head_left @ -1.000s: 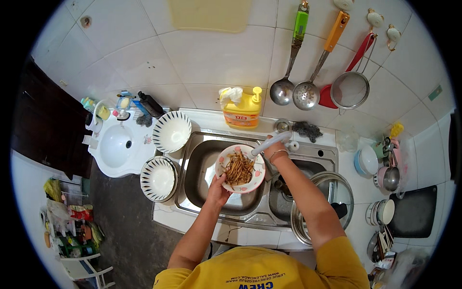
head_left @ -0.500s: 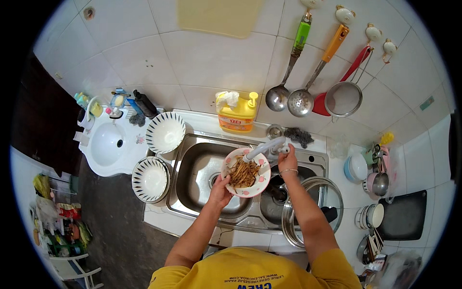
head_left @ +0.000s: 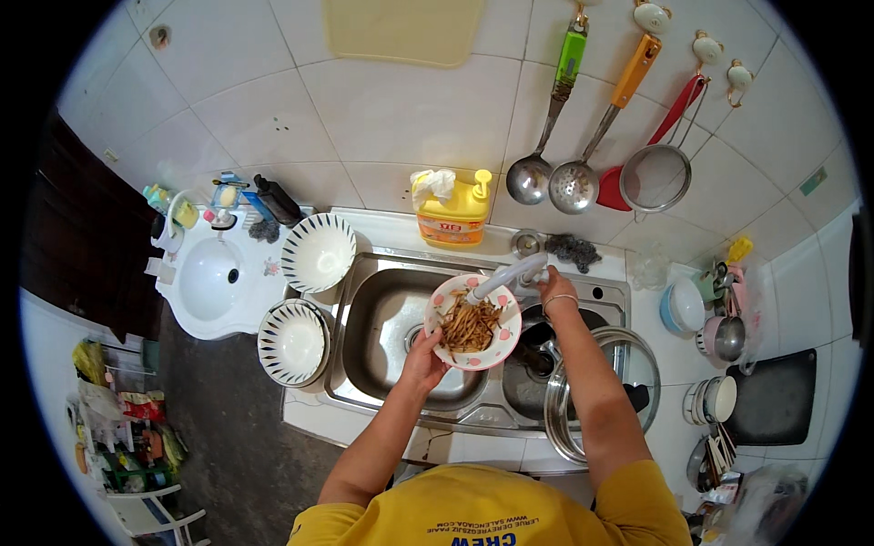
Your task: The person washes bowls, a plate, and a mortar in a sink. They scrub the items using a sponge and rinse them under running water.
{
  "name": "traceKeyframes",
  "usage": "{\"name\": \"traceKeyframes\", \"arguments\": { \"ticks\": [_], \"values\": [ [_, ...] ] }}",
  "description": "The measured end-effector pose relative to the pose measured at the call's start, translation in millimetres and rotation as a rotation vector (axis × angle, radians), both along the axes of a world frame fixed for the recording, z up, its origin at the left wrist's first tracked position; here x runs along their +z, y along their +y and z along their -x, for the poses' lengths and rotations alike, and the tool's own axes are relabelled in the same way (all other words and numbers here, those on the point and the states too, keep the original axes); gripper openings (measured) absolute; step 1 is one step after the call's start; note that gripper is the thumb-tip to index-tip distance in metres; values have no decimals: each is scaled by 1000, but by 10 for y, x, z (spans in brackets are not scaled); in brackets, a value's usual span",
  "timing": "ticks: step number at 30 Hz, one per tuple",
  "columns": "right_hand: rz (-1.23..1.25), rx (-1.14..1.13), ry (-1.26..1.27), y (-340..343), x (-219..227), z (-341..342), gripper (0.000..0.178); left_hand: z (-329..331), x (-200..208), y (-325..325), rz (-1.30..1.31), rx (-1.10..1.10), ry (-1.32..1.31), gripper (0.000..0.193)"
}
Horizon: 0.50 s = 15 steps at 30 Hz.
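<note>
My left hand (head_left: 423,361) grips the lower left rim of a white bowl (head_left: 503,348) with pink patterns. Thin brown strips of food (head_left: 469,325) lie in the bowl. It is held over the sink, across the divider between the two basins. The white spout of the tap (head_left: 499,280) ends just above the food; whether water runs, I cannot tell. My right hand (head_left: 555,291) is closed at the tap's handle, which its fingers mostly hide. Under my right forearm, a large round glass lid (head_left: 555,411) with a metal rim leans across the right basin.
Left of the steel sink (head_left: 364,314) stand a striped bowl (head_left: 319,252) and a stack of striped bowls (head_left: 293,343). A yellow pump bottle (head_left: 452,218) stands behind the sink. Ladles (head_left: 529,178) and a strainer (head_left: 655,178) hang on the wall. More bowls (head_left: 683,307) stand at right.
The whole view has shifted slightly. My right fingers now cover more of the tap handle. The bowl stays under the spout in my left hand.
</note>
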State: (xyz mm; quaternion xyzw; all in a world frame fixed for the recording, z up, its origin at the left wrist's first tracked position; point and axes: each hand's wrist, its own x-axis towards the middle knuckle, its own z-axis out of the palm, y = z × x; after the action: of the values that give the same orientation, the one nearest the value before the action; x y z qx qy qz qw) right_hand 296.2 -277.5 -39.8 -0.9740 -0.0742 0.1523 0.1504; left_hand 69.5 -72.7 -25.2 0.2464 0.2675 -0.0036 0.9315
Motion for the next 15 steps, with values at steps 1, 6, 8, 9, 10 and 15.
{"name": "traceKeyframes", "arguments": {
  "ticks": [1, 6, 8, 9, 10, 15],
  "values": [
    [13, 11, 5, 4, 10, -2, 47, 2, -12, 10, -1, -8, -5, 37],
    [-71, -31, -63, -85, -78, 28, 46, -26, -62, 33, 23, -11, -2, 35],
    [-100, -9, -88, -93, -19, 159, 45, -16, -84, 72, 7, -4, 17, 35],
    [-95, 20, -71, -25, 162, 315, 44, 7, -105, 99, 0, 6, 29, 35],
    [-90, 49, -57, 35, 341, 475, 43, 15, -138, 126, -12, -4, 10, 37],
    [-470, 662, -211, 270, 538, 1055, 25, -66, -135, 109, -19, -57, -25, 42]
  ]
}}
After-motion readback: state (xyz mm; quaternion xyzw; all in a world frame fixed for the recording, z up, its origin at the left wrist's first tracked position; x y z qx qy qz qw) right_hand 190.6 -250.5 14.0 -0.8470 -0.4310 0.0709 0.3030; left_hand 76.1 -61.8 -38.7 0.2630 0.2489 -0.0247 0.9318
